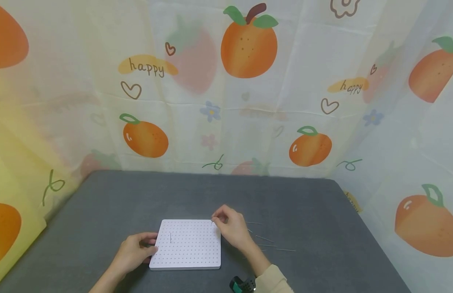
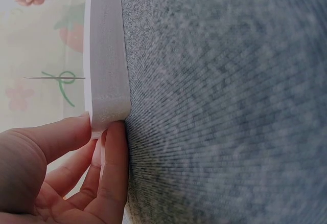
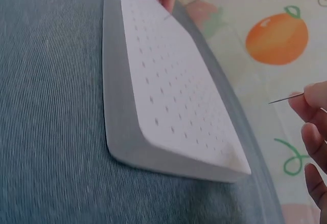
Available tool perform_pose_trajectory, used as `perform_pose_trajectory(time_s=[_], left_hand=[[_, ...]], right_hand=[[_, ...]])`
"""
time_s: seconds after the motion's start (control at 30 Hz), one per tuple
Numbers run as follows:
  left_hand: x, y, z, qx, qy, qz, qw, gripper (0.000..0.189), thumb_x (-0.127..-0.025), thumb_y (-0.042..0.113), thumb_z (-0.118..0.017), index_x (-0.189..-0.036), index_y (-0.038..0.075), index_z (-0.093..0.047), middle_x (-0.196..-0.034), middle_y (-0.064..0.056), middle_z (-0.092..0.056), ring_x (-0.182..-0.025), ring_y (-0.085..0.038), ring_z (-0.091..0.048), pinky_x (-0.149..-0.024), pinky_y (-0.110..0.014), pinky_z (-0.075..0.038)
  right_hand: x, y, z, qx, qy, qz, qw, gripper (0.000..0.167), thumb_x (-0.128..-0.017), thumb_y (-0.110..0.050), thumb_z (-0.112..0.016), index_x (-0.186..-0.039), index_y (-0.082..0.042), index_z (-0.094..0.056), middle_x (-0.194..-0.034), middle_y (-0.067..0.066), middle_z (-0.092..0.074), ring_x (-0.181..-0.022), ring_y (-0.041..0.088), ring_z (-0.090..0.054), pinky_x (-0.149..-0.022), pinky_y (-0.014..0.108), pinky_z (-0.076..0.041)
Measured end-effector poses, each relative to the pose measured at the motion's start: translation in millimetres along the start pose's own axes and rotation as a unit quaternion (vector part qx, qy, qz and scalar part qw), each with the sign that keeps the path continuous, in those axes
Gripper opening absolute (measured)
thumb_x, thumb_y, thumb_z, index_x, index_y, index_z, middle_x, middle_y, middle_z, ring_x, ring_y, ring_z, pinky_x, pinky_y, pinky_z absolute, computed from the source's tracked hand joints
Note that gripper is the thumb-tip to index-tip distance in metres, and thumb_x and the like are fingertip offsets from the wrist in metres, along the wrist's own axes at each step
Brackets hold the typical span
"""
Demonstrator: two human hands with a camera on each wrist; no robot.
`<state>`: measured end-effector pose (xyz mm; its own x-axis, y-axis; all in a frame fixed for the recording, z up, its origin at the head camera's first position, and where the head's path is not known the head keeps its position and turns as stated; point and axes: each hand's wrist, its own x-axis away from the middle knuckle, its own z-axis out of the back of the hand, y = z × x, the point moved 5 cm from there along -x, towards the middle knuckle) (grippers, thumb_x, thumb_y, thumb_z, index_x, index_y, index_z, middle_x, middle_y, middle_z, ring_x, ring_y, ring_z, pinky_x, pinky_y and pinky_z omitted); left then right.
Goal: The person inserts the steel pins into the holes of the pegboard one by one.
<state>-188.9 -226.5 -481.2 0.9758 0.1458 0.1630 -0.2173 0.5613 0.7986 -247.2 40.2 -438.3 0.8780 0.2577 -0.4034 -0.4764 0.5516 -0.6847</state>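
Note:
A white board with rows of small holes lies flat on the table. One thin metal needle stands upright in it, toward the left side. My left hand holds the board's left edge, thumb at the top rim and fingers against the side, as the left wrist view shows. Over the board's far right corner, my right hand pinches a second needle between thumb and forefinger. In the right wrist view that needle's tip hangs above the holed surface, apart from it.
Several loose needles lie on the dark grey table right of the board, partly behind my right hand. A black and green device sits by my right wrist. A fruit-print cloth hangs behind the table.

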Motion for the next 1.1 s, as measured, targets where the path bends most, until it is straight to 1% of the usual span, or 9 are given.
perform_pose_trajectory(time_s=[0.1,0.23,0.33,0.53,0.7,0.87,1.1], left_hand=[[0.2,-0.3,-0.1,-0.002,0.0,0.002,1.0,0.041,-0.073,-0.001,-0.067,-0.113,-0.005,-0.06,-0.09,-0.01,-0.064,-0.068,-0.015,-0.061,-0.053,-0.029,-0.055],[0.1,-0.2,-0.4,-0.003,-0.003,0.0,1.0,0.041,-0.073,0.0,-0.067,-0.113,-0.006,-0.06,-0.09,-0.01,-0.064,-0.068,-0.015,-0.061,-0.053,-0.029,-0.055],[-0.1,-0.2,-0.6,-0.001,-0.004,0.0,1.0,0.041,-0.073,0.0,-0.067,-0.113,-0.006,-0.06,-0.091,-0.01,-0.064,-0.068,-0.015,-0.061,-0.053,-0.029,-0.055],[-0.4,-0.5,-0.5,0.004,-0.004,0.002,1.0,0.042,-0.073,-0.001,-0.067,-0.113,-0.006,-0.06,-0.092,-0.01,-0.064,-0.069,-0.015,-0.062,-0.053,-0.029,-0.055],[-0.8,0.0,-0.1,-0.001,-0.005,-0.003,1.0,0.042,-0.073,0.0,-0.068,-0.113,-0.006,-0.059,-0.091,-0.01,-0.064,-0.069,-0.015,-0.061,-0.053,-0.03,-0.055],[-0.2,-0.5,0.3,0.001,-0.001,0.002,1.0,0.042,-0.073,-0.001,-0.067,-0.113,-0.005,-0.06,-0.091,-0.01,-0.064,-0.068,-0.015,-0.061,-0.053,-0.029,-0.055],[-2.0,-2.0,-0.5,-0.005,-0.005,-0.001,1.0,0.042,-0.073,0.0,-0.068,-0.113,-0.006,-0.06,-0.09,-0.009,-0.064,-0.067,-0.015,-0.06,-0.053,-0.03,-0.055]], right_hand=[[-0.8,-5.8,-3.4,-0.004,-0.004,0.0,1.0,0.005,-0.081,-0.014,-0.067,-0.083,-0.017,-0.064,-0.075,-0.007,-0.062,-0.066,0.003,-0.049,-0.056,0.017,-0.04],[-1.3,-13.2,-8.5,-0.004,-0.013,-0.01,0.9999,0.003,-0.081,-0.017,-0.066,-0.084,-0.016,-0.065,-0.075,-0.008,-0.061,-0.067,0.003,-0.049,-0.057,0.017,-0.038],[-1.9,-17.5,-13.3,-0.003,-0.016,-0.014,0.9998,0.005,-0.082,-0.02,-0.066,-0.084,-0.016,-0.065,-0.076,-0.009,-0.062,-0.067,0.003,-0.049,-0.058,0.017,-0.037],[-3.7,-25.2,-26.0,0.002,-0.022,-0.008,0.9997,0.007,-0.082,-0.024,-0.065,-0.081,-0.017,-0.065,-0.077,-0.01,-0.065,-0.066,0.001,-0.051,-0.059,0.015,-0.037],[-2.9,-33.6,-35.6,0.016,-0.026,0.011,0.9995,0.004,-0.082,-0.022,-0.064,-0.08,-0.019,-0.065,-0.076,-0.011,-0.065,-0.065,0.0,-0.051,-0.059,0.013,-0.036],[-1.8,-43.9,-42.6,0.032,-0.021,0.039,0.9985,0.002,-0.081,-0.02,-0.064,-0.081,-0.021,-0.066,-0.076,-0.013,-0.066,-0.066,0.0,-0.052,-0.061,0.013,-0.035],[-0.6,-50.3,-54.4,0.045,-0.025,0.061,0.9968,0.004,-0.078,-0.018,-0.067,-0.081,-0.022,-0.065,-0.075,-0.013,-0.067,-0.066,-0.001,-0.052,-0.062,0.011,-0.034]])
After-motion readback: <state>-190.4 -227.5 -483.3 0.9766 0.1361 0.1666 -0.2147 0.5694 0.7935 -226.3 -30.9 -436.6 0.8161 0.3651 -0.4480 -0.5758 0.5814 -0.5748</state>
